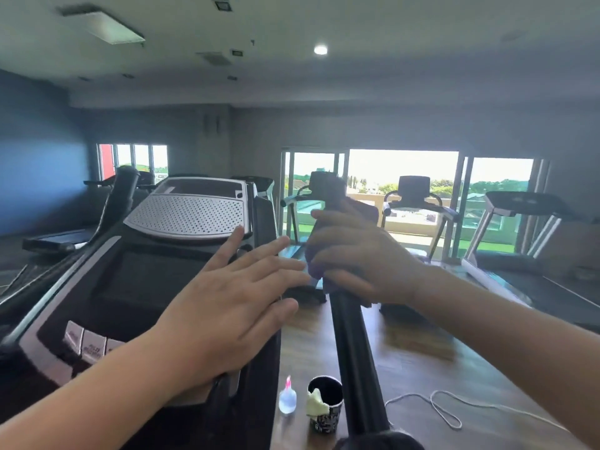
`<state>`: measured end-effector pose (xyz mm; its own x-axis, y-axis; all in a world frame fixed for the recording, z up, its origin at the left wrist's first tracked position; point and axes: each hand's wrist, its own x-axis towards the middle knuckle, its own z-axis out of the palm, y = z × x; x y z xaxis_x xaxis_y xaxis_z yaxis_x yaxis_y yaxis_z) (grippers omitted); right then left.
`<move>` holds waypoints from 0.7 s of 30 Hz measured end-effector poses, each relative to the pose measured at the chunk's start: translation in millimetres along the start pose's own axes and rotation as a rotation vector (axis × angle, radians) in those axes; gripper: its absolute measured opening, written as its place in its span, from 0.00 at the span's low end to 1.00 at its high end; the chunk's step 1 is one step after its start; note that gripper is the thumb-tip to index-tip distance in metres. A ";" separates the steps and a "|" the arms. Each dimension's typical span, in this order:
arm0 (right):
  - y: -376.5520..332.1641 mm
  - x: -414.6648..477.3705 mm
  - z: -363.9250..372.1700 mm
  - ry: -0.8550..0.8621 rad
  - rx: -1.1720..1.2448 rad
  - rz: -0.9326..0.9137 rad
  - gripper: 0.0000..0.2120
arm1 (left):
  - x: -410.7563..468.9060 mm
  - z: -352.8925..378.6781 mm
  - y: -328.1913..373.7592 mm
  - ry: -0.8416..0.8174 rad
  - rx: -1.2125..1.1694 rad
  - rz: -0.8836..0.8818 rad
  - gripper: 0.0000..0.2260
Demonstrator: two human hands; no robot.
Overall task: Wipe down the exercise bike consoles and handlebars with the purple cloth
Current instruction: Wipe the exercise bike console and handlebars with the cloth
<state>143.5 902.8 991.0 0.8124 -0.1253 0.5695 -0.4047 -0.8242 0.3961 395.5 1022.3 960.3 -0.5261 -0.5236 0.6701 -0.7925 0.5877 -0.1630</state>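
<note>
Left hand (227, 306) flat, fingers spread, resting on right edge of console (136, 274). Right hand (360, 261) clamped round handlebar (352, 345), purple cloth (319, 274) pressed between palm and bar, only a scrap showing. Below on wood floor (406, 352): small bottle (287, 399), cup (324, 404) just beside it, white cord (444, 407) looped further right.
</note>
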 end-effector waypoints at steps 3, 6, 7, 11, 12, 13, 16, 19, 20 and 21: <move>-25.1 -22.5 0.7 -0.015 0.231 0.093 0.09 | -0.1 0.6 -1.1 -0.007 0.012 0.005 0.17; -58.2 -37.2 -4.6 -0.061 0.327 0.118 0.10 | -0.5 -0.7 0.6 -0.016 0.011 0.003 0.19; -67.8 -38.7 -6.9 -0.082 0.330 0.119 0.10 | 0.0 -1.3 1.3 -0.019 0.010 0.004 0.19; -87.2 -39.9 -16.0 -0.028 0.403 0.250 0.09 | 0.7 -2.5 2.1 -0.035 -0.003 0.001 0.20; -90.9 -37.2 -19.6 0.000 0.429 0.323 0.09 | 0.6 -3.6 2.3 -0.042 -0.017 0.003 0.20; -96.2 -33.4 -26.2 0.018 0.463 0.409 0.10 | 0.3 -5.4 2.5 -0.049 -0.041 0.007 0.21; -111.2 -20.5 -52.2 0.099 0.550 0.566 0.10 | -2.8 -12.3 4.4 -0.068 -0.181 -0.013 0.22; -136.9 -13.0 -81.2 0.158 0.589 0.565 0.13 | -16.6 -16.2 8.8 -0.069 -0.364 -0.072 0.21; -147.2 -13.2 -89.6 0.152 0.601 0.561 0.11 | -23.6 -16.8 11.2 -0.060 -0.398 -0.088 0.21; -159.4 -16.2 -97.0 0.113 0.611 0.567 0.09 | -31.0 -17.3 14.3 -0.055 -0.414 -0.105 0.21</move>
<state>154.1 1089.7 988.5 0.4949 -0.5811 0.6460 -0.4141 -0.8113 -0.4126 405.9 1057.6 949.8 -0.4737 -0.6190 0.6265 -0.6576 0.7218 0.2159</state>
